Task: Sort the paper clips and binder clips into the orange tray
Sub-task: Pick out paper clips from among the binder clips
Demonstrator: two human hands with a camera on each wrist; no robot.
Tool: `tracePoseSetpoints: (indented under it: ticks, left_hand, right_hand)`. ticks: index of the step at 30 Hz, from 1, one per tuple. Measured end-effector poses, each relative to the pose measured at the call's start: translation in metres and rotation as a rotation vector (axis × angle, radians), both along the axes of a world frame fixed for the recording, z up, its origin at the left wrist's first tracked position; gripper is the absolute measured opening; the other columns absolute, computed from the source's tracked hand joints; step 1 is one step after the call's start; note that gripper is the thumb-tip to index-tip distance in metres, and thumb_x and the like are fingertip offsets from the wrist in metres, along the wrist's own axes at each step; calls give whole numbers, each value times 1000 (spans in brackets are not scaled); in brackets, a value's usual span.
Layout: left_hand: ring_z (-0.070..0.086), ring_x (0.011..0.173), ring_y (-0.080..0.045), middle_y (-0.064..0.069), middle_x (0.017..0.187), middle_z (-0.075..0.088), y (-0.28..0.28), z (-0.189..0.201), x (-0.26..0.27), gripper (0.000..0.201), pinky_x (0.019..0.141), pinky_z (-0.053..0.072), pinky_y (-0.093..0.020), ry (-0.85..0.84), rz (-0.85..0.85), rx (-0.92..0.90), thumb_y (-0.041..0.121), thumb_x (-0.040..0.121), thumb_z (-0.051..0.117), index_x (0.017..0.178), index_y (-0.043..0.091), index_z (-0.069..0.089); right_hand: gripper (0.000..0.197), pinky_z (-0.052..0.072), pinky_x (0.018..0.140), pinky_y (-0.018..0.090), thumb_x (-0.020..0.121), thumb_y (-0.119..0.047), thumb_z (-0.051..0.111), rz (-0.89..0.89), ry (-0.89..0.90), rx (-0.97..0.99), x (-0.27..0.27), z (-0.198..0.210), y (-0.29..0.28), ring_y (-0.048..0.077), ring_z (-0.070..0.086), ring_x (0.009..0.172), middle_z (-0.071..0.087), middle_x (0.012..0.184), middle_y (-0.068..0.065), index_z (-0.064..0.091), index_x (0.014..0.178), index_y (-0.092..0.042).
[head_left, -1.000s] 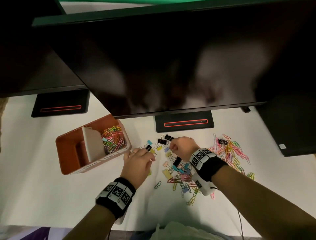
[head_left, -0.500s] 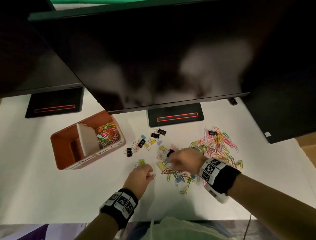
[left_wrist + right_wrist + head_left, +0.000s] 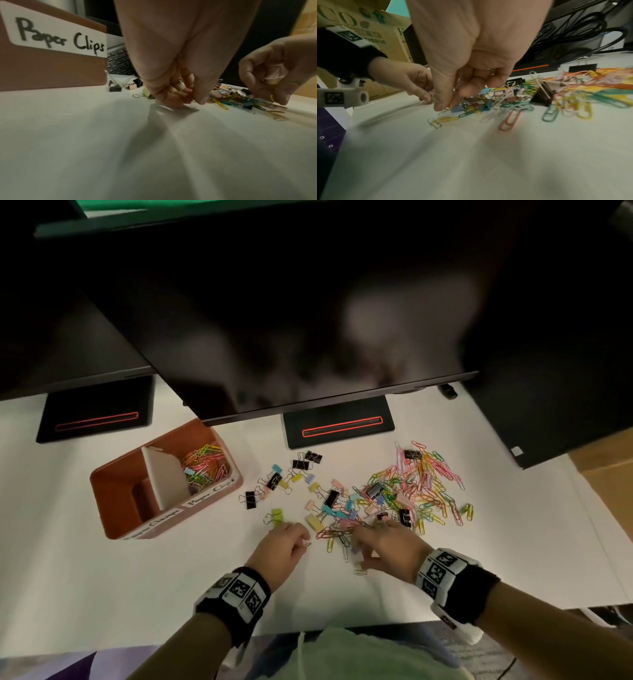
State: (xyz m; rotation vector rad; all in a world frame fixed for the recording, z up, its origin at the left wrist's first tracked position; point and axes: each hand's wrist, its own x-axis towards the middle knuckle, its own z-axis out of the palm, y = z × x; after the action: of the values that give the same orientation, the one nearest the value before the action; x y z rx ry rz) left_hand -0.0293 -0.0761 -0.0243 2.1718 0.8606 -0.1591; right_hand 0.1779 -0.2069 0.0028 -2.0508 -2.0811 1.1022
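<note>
The orange tray (image 3: 113, 508) stands at the left with a white divider. Its right compartment, labelled "Paper Clips" (image 3: 56, 39), holds coloured paper clips (image 3: 203, 469). Loose binder clips (image 3: 301, 465) and a heap of paper clips (image 3: 424, 487) lie on the white table. My left hand (image 3: 303, 541) sits just left of the heap's near edge, fingers curled, pinching a small paper clip (image 3: 306, 544) against the table. My right hand (image 3: 448, 105) hovers over the heap's near edge; thumb and fingers pinch a yellow paper clip (image 3: 272, 98), with more pale pieces tucked in the palm.
A large dark monitor (image 3: 308, 320) overhangs the back of the table, its stand base (image 3: 339, 426) behind the clips. A second base (image 3: 96, 417) is behind the tray. A cardboard box (image 3: 373, 40) stands off to the left. The table's front edge (image 3: 308, 628) is near my wrists.
Both hands have drawn back from the binder clips in the middle toward the near side of the heap. The left hand now pinches a clip on the table.
</note>
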Motion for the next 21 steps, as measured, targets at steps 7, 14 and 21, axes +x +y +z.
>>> tracePoseSetpoints:
  ticks: [7, 14, 21]
  left_hand:
    - [53, 76, -13, 3, 83, 55, -17, -4, 31, 38, 74, 46, -25, -38, 61, -53, 17, 82, 66, 118, 17, 56]
    - [57, 87, -18, -3, 100, 56, -14, -8, 44, 21, 77, 45, -23, -43, 77, 83, 15, 86, 60, 107, 15, 63]
    - [53, 88, -16, -3, 98, 49, -3, -12, 41, 13, 84, 48, -27, -29, 110, 107, 6, 87, 57, 95, 9, 66]
  right_hand:
    - [32, 32, 99, 33, 90, -32, 56, 105, -63, -30, 0, -16, -14, 21, 61, 101, 69, 104, -3, 51, 121, -26]
    - [23, 40, 93, 33, 91, -32, 52, -21, -54, 28, 2, -22, 3, 21, 57, 103, 62, 111, -1, 63, 111, -26]
    - [26, 39, 89, 37, 94, -31, 47, 32, -186, 87, 10, -22, 15, 27, 57, 102, 59, 112, 3, 65, 107, -18]
